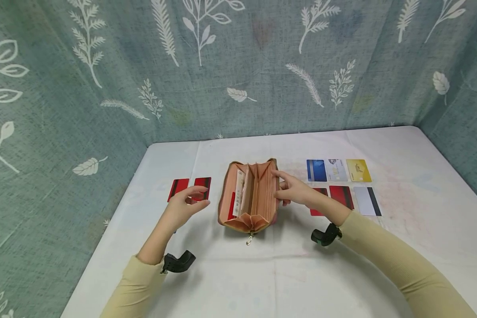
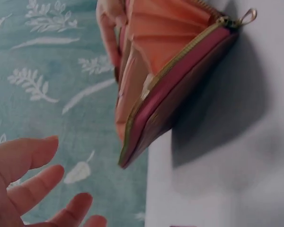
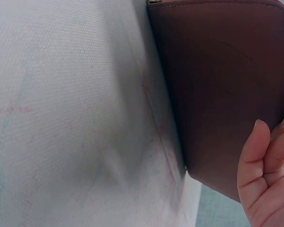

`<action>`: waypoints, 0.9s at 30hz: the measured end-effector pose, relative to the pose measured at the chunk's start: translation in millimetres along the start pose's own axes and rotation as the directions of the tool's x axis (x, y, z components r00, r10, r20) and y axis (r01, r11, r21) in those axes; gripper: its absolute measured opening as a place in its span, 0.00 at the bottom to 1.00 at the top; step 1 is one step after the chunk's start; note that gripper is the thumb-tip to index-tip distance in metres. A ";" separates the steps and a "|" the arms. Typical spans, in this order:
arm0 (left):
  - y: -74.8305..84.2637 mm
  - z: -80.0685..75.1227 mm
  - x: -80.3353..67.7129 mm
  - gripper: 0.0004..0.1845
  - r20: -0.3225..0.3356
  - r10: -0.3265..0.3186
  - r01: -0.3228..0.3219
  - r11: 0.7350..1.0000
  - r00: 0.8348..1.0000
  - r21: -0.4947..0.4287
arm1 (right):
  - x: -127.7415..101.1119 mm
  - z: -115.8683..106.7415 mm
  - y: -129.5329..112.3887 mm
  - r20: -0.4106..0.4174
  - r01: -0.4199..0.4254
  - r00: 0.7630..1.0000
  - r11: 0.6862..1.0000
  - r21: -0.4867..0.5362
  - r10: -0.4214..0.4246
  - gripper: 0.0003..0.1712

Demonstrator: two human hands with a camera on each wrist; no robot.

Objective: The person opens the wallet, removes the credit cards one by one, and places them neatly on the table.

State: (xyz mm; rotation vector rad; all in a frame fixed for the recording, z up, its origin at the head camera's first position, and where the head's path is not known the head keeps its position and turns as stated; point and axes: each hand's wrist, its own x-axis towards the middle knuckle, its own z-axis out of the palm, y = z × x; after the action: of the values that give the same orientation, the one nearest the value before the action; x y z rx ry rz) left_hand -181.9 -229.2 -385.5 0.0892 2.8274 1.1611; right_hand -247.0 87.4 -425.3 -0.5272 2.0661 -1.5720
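Note:
A zip-around wallet (image 1: 267, 194) with peach lining and a pinkish-brown outside (image 3: 217, 71) stands spread wide on the white table. Its gold zip pull (image 1: 250, 240) hangs at the near end. Inside, along the left, are a red card (image 1: 232, 205) and printed paper slips (image 1: 239, 190). My right hand (image 1: 296, 191) pinches the wallet's right wall, index finger over the inner edge and other digits against the outside. Left of the wallet, my left hand (image 1: 181, 208) hovers with fingers apart and nothing in them, partly overlapping two red cards (image 1: 202, 182) with black stripes.
Right of the wallet, cards lie in two rows: a blue card (image 1: 316, 170), a silver card (image 1: 337, 170) and a gold card (image 1: 358, 171) behind, red cards (image 1: 342, 196) and a white striped card (image 1: 366, 201) in front. A leaf-patterned curtain (image 1: 262, 88) hangs behind the table.

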 end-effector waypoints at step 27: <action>-9.2 60.6 8.2 0.17 0.077 -0.017 0.024 0.996 0.997 -0.085 | -1.1 0.3 1.1 -0.005 -0.001 1.000 1.000 -0.005 0.001 0.42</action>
State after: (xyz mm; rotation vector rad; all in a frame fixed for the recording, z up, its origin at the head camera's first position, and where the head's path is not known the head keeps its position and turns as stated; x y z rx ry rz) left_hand -184.3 -192.8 -435.3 0.0959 2.7027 1.2455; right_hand -245.9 88.0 -426.3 -0.5245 2.0740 -1.5693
